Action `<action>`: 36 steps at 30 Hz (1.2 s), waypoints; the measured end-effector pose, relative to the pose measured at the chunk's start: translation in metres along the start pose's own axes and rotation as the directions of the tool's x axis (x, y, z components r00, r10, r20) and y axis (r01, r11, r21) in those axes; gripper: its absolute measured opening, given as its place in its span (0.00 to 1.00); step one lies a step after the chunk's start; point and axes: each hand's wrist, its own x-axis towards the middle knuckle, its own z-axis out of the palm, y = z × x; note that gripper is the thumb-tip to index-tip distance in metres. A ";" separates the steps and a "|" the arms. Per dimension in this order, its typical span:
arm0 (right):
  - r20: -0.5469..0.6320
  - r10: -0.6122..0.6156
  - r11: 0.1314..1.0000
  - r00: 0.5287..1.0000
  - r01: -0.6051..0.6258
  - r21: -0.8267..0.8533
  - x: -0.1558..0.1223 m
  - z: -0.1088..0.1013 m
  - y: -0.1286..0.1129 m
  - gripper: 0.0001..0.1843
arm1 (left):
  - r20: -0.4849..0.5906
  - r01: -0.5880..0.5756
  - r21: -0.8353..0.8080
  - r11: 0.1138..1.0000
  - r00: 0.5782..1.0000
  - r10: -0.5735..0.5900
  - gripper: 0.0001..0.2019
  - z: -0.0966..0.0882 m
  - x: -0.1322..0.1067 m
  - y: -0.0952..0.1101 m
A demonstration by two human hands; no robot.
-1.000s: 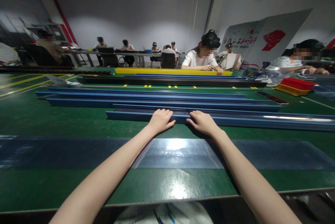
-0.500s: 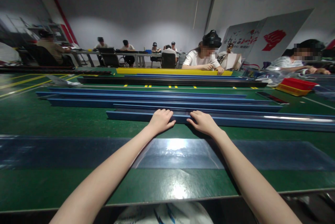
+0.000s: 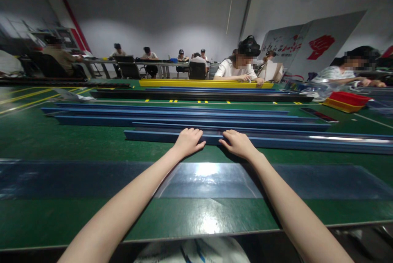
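Note:
Just ahead of me lies a long blue U-shaped channel [image 3: 282, 145], running off the right side of the view. My left hand [image 3: 188, 140] has its fingers hooked over the channel's near wall, thumb pointing inward. A short gap away, my right hand [image 3: 237, 142] grips the same wall, its thumb facing the left one. The fingertips of both hands are hidden inside the channel. Under my forearms a clear plastic strip [image 3: 92, 179] lies flat across the green table [image 3: 147, 220].
More blue channels [image 3: 184, 121] lie beyond, then a black channel [image 3: 199, 96] and a yellow channel [image 3: 190, 83] with a co-worker [image 3: 227, 68] behind it. On the right are a phone [image 3: 319, 114], a red and yellow bin [image 3: 346, 102] and another person [image 3: 334, 74].
My hands stay in place on the blue channel. Across the table, the yellow channel has slid slightly to the right, and the co-worker's hands there have shifted a little.

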 end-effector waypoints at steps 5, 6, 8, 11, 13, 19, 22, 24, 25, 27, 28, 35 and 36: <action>-0.006 -0.002 1.000 1.000 0.002 -0.009 -0.001 0.001 0.001 0.13 | 0.016 0.004 -0.009 1.000 1.000 -0.004 0.14 -0.001 0.000 0.001; -0.006 -0.001 1.000 1.000 0.001 -0.010 -0.001 0.001 0.001 0.13 | 0.019 0.004 -0.012 1.000 1.000 -0.004 0.14 -0.002 0.000 0.001; -0.005 0.000 1.000 1.000 0.000 -0.011 -0.001 0.001 0.001 0.14 | 0.025 0.005 -0.016 1.000 1.000 -0.005 0.14 -0.002 0.000 0.001; 0.002 0.003 1.000 1.000 -0.003 -0.008 -0.001 0.001 0.001 0.14 | 0.034 0.006 -0.021 1.000 0.999 -0.006 0.14 -0.002 0.001 0.001; 0.001 0.003 1.000 1.000 -0.003 -0.005 0.000 0.000 0.001 0.14 | 0.036 0.008 -0.026 1.000 0.999 -0.008 0.14 -0.002 0.001 0.001; -0.012 -0.002 1.000 1.000 0.002 -0.006 -0.001 0.000 0.001 0.13 | 0.034 0.008 -0.020 1.000 0.999 -0.007 0.15 -0.002 0.001 0.001; -0.012 -0.006 1.000 1.000 0.006 -0.013 -0.001 0.001 0.001 0.14 | 0.027 0.008 -0.013 1.000 1.000 -0.008 0.15 -0.002 0.001 0.001; -0.010 -0.006 1.000 1.000 0.006 -0.015 -0.001 0.002 0.001 0.14 | 0.017 0.007 -0.007 1.000 1.000 -0.006 0.14 -0.002 0.001 0.001; -0.008 -0.006 1.000 1.000 0.006 -0.015 -0.001 0.002 0.002 0.14 | 0.011 0.006 -0.004 1.000 1.000 -0.006 0.14 -0.002 0.001 0.001; -0.006 -0.005 1.000 1.000 0.005 -0.012 0.000 0.002 0.002 0.14 | 0.001 0.005 -0.003 1.000 1.000 -0.005 0.14 -0.001 0.001 0.001; -0.006 -0.006 1.000 1.000 0.006 -0.010 0.000 0.002 0.002 0.14 | -0.003 0.004 -0.004 1.000 1.000 -0.004 0.14 0.000 0.000 0.001; 0.000 0.002 1.000 1.000 -0.002 -0.006 -0.001 0.001 0.001 0.14 | 0.018 0.005 -0.013 1.000 1.000 -0.005 0.14 -0.002 0.001 0.001; -0.001 0.002 1.000 1.000 -0.002 -0.005 -0.001 0.001 0.001 0.14 | 0.027 0.006 -0.020 1.000 1.000 -0.006 0.14 -0.003 0.001 0.002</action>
